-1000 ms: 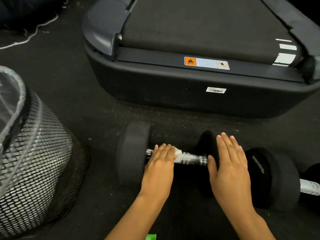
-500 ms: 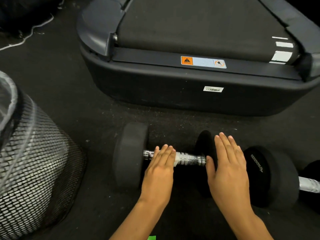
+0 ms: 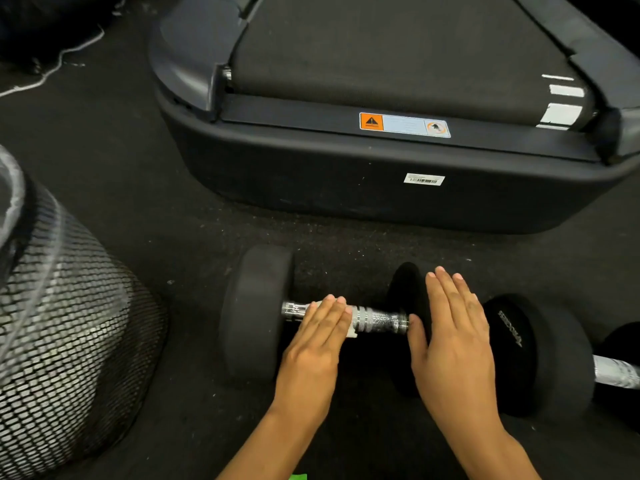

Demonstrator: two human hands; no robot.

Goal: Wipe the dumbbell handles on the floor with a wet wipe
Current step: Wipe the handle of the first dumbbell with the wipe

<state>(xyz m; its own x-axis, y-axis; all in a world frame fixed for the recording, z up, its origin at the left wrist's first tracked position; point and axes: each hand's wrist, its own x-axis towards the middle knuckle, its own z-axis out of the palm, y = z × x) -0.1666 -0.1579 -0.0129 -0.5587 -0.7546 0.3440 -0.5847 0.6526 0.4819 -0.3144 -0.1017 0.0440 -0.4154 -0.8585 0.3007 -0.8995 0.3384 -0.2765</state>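
Note:
A black dumbbell (image 3: 254, 315) lies on the dark floor with a knurled chrome handle (image 3: 381, 320). My left hand (image 3: 317, 344) lies flat over the handle's left half, pressing a white wet wipe (image 3: 351, 330) onto it; only a corner of the wipe shows at the fingertips. My right hand (image 3: 450, 341) rests flat, fingers together, on the dumbbell's right head (image 3: 407, 289). A second dumbbell (image 3: 540, 355) lies just to the right, its chrome handle (image 3: 616, 372) running off the frame edge.
A treadmill's rear end (image 3: 381, 188) fills the floor just beyond the dumbbells. A black mesh bin (image 3: 69, 334) with a clear liner stands at the left. A white cord (image 3: 52, 71) lies at the far left. A green scrap (image 3: 298, 476) shows at the bottom edge.
My left hand has slid with the wipe rightward along the handle, baring more chrome at the left end. My right hand has stayed on the right head.

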